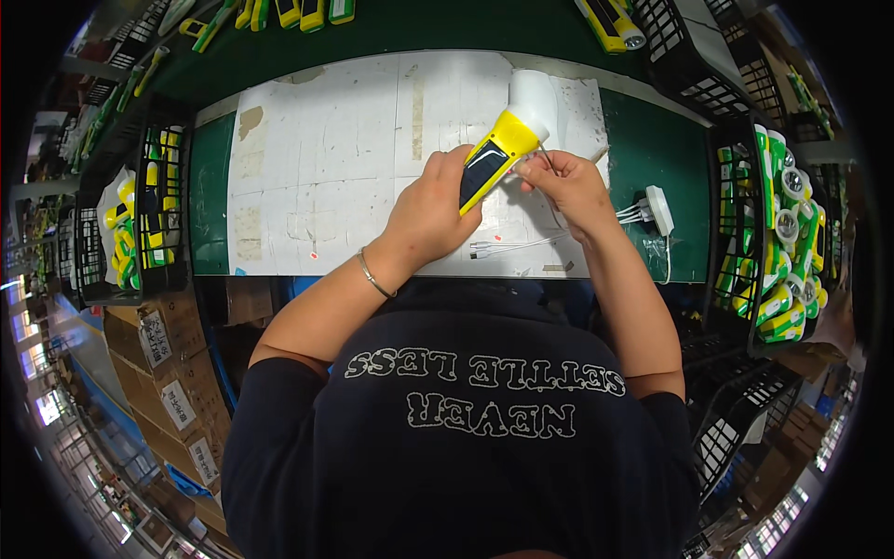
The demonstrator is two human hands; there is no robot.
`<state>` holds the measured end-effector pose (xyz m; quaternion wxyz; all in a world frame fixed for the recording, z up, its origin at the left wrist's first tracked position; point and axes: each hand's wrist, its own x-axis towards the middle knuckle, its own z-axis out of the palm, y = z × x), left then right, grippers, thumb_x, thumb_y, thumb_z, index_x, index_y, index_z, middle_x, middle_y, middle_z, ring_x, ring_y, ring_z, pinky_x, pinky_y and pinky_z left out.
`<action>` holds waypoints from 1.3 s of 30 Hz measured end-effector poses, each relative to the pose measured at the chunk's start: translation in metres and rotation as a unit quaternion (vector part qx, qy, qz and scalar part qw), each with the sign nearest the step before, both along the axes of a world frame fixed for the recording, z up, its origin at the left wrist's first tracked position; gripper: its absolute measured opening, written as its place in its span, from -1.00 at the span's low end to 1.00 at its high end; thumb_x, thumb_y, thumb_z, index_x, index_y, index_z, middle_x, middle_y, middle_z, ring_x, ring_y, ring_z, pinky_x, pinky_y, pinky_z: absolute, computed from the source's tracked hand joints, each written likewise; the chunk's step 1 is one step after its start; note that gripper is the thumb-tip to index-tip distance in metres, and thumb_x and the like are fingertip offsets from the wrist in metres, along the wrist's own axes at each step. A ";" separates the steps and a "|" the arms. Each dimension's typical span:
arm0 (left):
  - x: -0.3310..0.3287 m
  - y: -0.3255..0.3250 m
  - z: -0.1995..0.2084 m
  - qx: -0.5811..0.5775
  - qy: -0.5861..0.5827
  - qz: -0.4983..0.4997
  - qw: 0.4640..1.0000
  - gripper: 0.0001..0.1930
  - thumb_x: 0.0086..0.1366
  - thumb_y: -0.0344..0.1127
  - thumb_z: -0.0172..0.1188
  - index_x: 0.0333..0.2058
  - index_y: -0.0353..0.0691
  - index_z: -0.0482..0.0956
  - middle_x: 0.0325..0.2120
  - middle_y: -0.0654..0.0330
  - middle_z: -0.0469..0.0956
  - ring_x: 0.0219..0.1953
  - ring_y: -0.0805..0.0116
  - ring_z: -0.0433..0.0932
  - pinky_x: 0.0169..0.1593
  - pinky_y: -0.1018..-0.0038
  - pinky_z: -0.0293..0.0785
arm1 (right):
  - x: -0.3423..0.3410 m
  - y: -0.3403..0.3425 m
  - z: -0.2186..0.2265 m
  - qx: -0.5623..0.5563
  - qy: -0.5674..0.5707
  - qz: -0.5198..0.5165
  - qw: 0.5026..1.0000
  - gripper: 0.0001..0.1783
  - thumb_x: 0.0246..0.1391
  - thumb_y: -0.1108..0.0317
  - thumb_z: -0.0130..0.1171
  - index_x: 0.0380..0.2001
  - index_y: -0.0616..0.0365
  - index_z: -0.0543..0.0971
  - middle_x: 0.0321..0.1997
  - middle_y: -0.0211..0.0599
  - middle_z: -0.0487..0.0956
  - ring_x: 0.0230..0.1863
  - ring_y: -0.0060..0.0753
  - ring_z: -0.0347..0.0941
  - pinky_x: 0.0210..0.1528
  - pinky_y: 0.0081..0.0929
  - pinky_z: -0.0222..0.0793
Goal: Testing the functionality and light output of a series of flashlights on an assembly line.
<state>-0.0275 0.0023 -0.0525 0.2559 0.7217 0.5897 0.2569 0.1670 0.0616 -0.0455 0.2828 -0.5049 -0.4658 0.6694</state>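
At the near edge of the white sheet [326,196], white cords [521,246] are lying loose below the right wrist, so keeping that wrist above them seems wise. Just beyond, the left hand [430,207] is gripping the flashlight [511,136] around its handle, and the right hand [575,191] is pinching what looks like the end of a thin cord [549,160] at the flashlight's right side. Whether that end is sitting in a socket, I cannot tell. The left grip should be staying firm while the right fingertips are working squarely and gently, without twisting the cord.

The flashlight is slanting over the sheet between the 2 hands, its handle end toward the left palm. Going outward, it is showing a dark, glossy panel [483,171] catching a bright reflection, then a yellow body with small dark screw holes, then a wide, plain white head [537,98] pointing away from the person. Farther off, more yellow and green flashlights [312,14] are lying along the green table's [484,28] far side.
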 end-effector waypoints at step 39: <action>-0.096 0.022 0.059 0.060 -0.088 0.047 0.993 -0.41 -0.13 -0.18 0.41 -0.09 -0.23 0.45 -0.13 0.06 0.48 -0.14 0.17 0.52 -0.04 0.37 0.47 | -0.001 -0.010 -0.017 0.185 -0.153 0.070 0.968 -0.68 -0.01 0.21 0.19 -0.28 0.25 0.54 -0.34 -0.33 0.59 -0.41 -0.65 0.40 -0.36 -0.66 0.29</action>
